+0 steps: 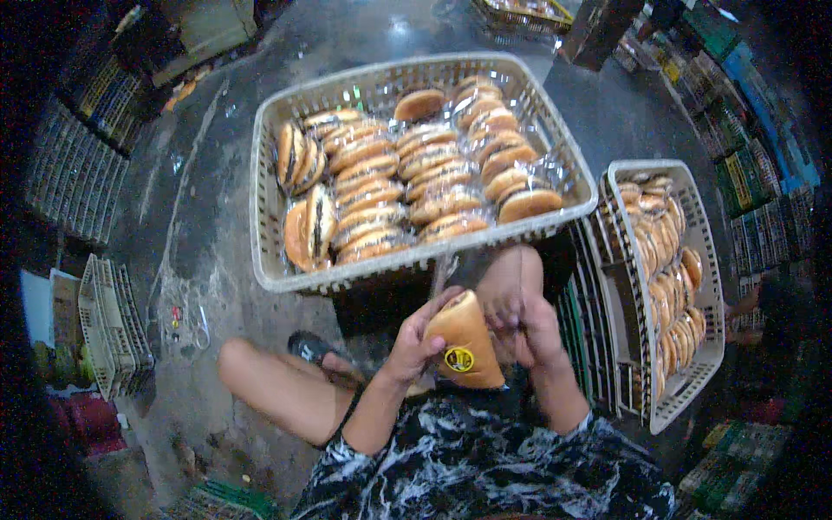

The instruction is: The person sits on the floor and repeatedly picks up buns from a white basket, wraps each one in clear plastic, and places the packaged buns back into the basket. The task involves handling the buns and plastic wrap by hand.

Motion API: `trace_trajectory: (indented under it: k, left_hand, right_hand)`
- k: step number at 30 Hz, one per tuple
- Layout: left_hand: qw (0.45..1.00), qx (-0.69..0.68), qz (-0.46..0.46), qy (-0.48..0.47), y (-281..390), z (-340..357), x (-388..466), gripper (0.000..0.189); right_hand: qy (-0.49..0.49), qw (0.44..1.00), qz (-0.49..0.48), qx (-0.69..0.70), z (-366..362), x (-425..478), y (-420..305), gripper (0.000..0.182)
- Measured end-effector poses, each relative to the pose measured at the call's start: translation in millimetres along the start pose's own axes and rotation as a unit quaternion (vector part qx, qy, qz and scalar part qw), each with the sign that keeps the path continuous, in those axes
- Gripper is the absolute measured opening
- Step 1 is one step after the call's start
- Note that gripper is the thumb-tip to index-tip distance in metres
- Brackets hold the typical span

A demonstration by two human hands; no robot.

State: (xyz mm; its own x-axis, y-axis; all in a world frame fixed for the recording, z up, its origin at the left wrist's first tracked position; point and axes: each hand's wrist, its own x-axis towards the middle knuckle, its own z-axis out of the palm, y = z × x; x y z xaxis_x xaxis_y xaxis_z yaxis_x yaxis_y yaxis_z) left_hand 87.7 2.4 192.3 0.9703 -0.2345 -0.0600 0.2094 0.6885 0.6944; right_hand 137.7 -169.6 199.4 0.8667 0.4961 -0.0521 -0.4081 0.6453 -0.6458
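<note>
In my left hand (pixel 415 341) is a golden-brown filled bread bun (pixel 478 338), held upright with the thumb across its near face. A round yellow-and-black sticker (pixel 459 359) bears writing on that face. My right hand (pixel 525 325) is blurred at the bun's right side, fingers bent; whether it pinches anything cannot be made out. Just beyond both hands, a pale plastic crate (pixel 422 255) sits tilted toward me. Inside it stand rows of dark-filled round buns (pixel 367 188) in clear plastic wrappers, with one bun (pixel 419 104) lying apart near the back wall.
To the right, a stack of crates carries a top crate (pixel 705 364) holding more wrapped buns (pixel 669 286). More stacked crates (pixel 114 325) stand at left. Scissors (pixel 203 328) and a small red object (pixel 175 315) lie on the concrete floor (pixel 195 195). Another crate (pixel 530 16) is at the far end.
</note>
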Motion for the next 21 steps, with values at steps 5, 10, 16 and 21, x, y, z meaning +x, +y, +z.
trace_trajectory:
  k: [5,10,16,21]
  left_hand:
    - [0.985,0.145,0.085,0.041,-4.4,8.9,-9.1,0.065]
    - [0.989,0.082,0.066,0.102,4.6,11.6,-14.6,0.077]
    - [0.978,0.143,0.028,0.147,-5.9,-6.8,-14.9,0.02]
    - [0.959,0.179,0.079,0.206,-5.4,10.9,-7.5,0.014]
  right_hand:
    - [0.057,0.927,0.295,-0.224,25.3,16.7,-5.5,0.02]
    - [0.009,0.908,-0.038,-0.417,17.5,18.4,16.8,0.021]
    - [-0.052,0.928,0.055,-0.365,42.3,18.6,4.9,0.024]
    - [-0.062,0.895,-0.094,-0.432,23.0,20.6,23.8,0.011]
